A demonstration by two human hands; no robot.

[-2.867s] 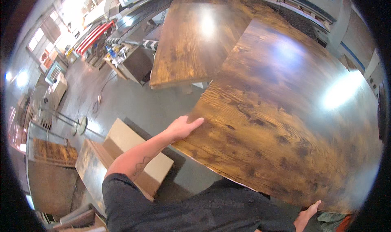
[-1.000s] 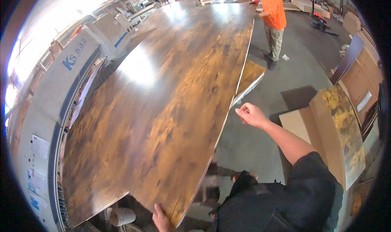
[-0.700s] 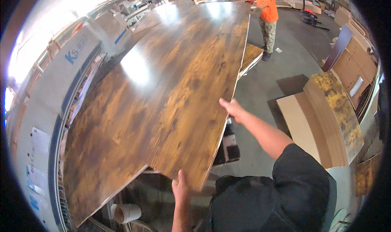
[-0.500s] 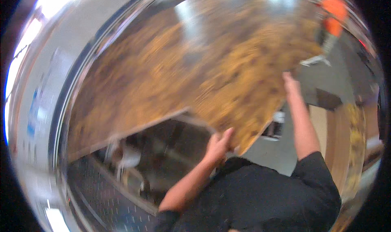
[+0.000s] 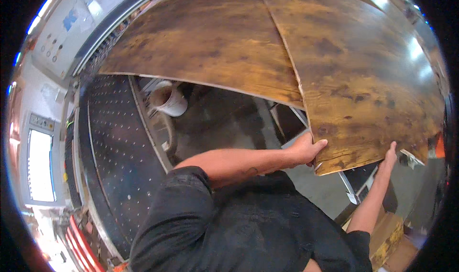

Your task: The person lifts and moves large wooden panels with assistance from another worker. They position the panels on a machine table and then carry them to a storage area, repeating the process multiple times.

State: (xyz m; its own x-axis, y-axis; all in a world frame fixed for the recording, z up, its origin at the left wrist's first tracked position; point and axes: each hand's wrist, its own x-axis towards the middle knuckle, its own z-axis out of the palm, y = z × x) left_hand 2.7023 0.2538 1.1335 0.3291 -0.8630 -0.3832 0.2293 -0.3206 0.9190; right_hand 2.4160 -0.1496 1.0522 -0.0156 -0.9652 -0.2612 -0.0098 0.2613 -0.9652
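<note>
A large brown wood-grain panel [image 5: 368,85] stretches away from me on the right. My left hand [image 5: 307,149] is closed on its near left corner, thumb on top and fingers mostly hidden beneath. My right hand [image 5: 389,158] grips the near edge farther right, thumb on the upper face and fingers out of sight below. A second panel [image 5: 205,57] of the same pattern lies to the left. The held panel's left edge overlaps or meets it along a slanting seam; I cannot tell which.
On the left stands a machine with a black dotted table [image 5: 119,143] and a long dark rail [image 5: 112,28]. A control screen [image 5: 40,164] is at far left. A white bucket [image 5: 173,103] sits below the left panel. Cardboard-coloured pieces [image 5: 385,233] stand at lower right.
My view has turned, and the held panel and both hands now appear farther right. A seam between two panels now shows. Both hands still grip the panel edge.
</note>
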